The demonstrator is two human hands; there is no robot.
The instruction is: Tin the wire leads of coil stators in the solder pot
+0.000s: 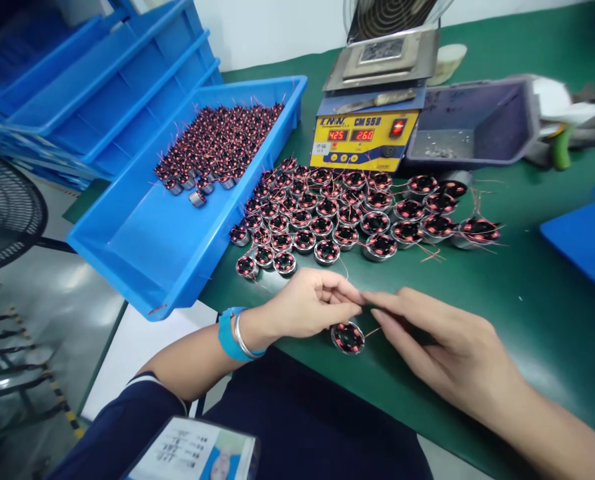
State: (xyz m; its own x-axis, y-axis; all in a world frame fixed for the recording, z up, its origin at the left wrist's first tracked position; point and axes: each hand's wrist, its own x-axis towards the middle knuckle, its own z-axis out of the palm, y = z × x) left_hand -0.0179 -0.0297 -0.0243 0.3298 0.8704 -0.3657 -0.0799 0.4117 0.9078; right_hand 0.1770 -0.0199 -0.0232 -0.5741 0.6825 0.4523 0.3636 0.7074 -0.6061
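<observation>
Green matting covers the bench (527, 320), and beyond the hands stands a yellow-fronted solder pot (365, 137) whose panel reads "CM 550", with red digits showing 425 and 260; the brand lettering to the left of that is too blurred to read. An ID badge (192, 450) lies at the person's lap, its print too small to make out. Both hands meet fingertip to fingertip just above a single wound coil (348, 337) lying on the mat near the bench edge. The left hand (305, 307) has thumb and forefinger pinched shut on a fine wire lead (372, 331) from that coil; the right hand (447, 350) has its fingers extended and nearly closed at the same spot, touching the lead. Just beyond the hands lie rows of loose coils (347, 213). Farther left, a blue tray (142, 253) holds a heap more.
</observation>
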